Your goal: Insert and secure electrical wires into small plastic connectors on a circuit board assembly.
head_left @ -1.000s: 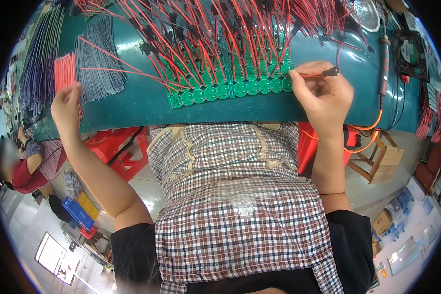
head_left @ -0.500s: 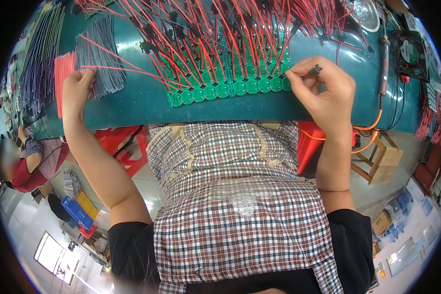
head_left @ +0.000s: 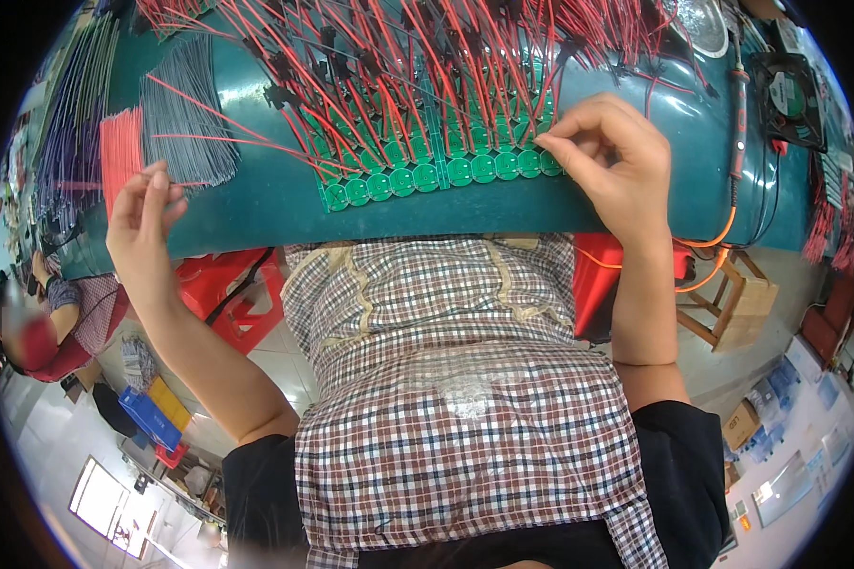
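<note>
My left hand point(head_left: 145, 220) is raised over the table's left front, its fingertips pinched on a thin red wire point(head_left: 71, 185) that sticks out to both sides. Just beyond it lie a bundle of short red wires point(head_left: 121, 142) and a fan of grey wires point(head_left: 188, 119). At the right end of a panel of round green circuit boards point(head_left: 380, 185), my right hand point(head_left: 621, 156) has thumb and forefinger together at the last boards. What sits between those fingertips is too small to make out. Many red and black wires with black connectors point(head_left: 280, 96) rise from the panel.
A soldering iron point(head_left: 738, 123) with an orange cable and a black fan point(head_left: 786, 100) lie at the right. Purple wires point(head_left: 71, 114) cover the far left. A wooden stool point(head_left: 742, 299) stands below at right; another person point(head_left: 52, 327) sits at left.
My left hand has come nearer and lower, its fingers more raised, with a red wire across it. My right hand moved slightly left; the black connector seen at its fingers is out of sight.
</note>
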The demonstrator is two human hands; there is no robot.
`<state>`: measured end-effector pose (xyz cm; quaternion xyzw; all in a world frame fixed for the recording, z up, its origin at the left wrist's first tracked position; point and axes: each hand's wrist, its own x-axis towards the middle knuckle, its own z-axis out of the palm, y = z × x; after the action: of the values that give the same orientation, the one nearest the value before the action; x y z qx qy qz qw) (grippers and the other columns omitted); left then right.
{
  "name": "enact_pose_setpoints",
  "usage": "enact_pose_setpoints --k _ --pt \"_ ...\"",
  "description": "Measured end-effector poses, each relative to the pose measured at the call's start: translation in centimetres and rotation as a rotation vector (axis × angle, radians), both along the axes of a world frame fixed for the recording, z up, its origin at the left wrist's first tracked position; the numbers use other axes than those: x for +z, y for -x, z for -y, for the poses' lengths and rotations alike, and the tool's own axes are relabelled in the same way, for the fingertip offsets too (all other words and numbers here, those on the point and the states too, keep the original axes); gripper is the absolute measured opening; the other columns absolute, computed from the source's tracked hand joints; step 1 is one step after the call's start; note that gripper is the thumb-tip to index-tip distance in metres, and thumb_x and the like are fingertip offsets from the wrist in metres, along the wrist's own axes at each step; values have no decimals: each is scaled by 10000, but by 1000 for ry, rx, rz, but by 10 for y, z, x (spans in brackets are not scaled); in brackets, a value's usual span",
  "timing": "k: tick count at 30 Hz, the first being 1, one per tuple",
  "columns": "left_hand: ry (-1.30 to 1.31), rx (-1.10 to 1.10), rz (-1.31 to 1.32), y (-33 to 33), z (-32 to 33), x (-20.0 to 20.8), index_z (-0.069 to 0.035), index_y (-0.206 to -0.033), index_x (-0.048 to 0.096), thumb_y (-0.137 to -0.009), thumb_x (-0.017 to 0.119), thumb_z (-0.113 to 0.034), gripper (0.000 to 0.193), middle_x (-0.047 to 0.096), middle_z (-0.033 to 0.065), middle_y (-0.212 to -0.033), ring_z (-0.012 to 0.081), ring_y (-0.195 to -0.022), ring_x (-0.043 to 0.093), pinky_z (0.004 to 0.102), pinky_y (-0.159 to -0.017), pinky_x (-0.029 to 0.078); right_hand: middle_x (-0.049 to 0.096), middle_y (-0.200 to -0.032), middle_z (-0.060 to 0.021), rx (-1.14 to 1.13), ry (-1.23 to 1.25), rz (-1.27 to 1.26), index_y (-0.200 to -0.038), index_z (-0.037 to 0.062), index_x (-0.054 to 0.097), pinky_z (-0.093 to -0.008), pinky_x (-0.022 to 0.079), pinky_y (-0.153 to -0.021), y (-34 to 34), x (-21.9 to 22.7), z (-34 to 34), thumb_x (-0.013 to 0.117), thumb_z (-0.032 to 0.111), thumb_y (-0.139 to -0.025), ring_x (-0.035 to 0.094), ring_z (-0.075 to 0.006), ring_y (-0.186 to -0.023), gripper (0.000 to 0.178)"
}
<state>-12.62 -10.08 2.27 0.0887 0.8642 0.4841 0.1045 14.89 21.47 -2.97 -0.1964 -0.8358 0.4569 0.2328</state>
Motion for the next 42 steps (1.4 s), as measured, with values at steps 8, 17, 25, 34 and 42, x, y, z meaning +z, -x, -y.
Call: enact_pose_setpoints --k 8,17,25,34,42 --pt "96 -173 -80 -62 -14 -22 48 -1061 633 -955 637 -35 134 702 91 -969 165 -891 709 258 -783 569 595 -811 14 -11 19 37 -798 7 649 -183 281 -487 -5 4 2 755 -20 -779 404 -5 -552 112" --pt "-212 -496 -40 -131 -108 6 22 -963 679 -869 715 16 100 709 84 -932 144 -817 693 247 -679 582 577 -735 -26 -147 -90 28 -871 7 664 -237 364 -486 -14 8 -11 606 -9 -813 460 -60 -523 84" --pt "-193 -740 -227 -162 -175 -28 -9 -916 696 -838 744 -15 91 693 70 -885 119 -747 675 233 -596 556 659 -754 -107 -547 -273 480 -887 -6 671 -378 497 -655 -42 13 -41 699 186 -856 634 -256 -675 197" --pt "-130 -741 -336 -166 -183 -37 -17 -900 688 -824 749 -12 97 694 60 -859 105 -681 663 223 -561 528 663 -711 -103 -598 -63 357 -860 -36 666 -325 493 -597 -40 10 -35 658 135 -853 606 -177 -590 172" --pt "-126 -689 -394 -167 -183 -40 -78 -846 638 -761 748 -13 154 670 46 -788 163 -636 675 286 -540 510 648 -705 -75 -623 12 297 -867 -43 671 -290 476 -578 -43 8 -35 663 126 -852 563 -126 -573 170"
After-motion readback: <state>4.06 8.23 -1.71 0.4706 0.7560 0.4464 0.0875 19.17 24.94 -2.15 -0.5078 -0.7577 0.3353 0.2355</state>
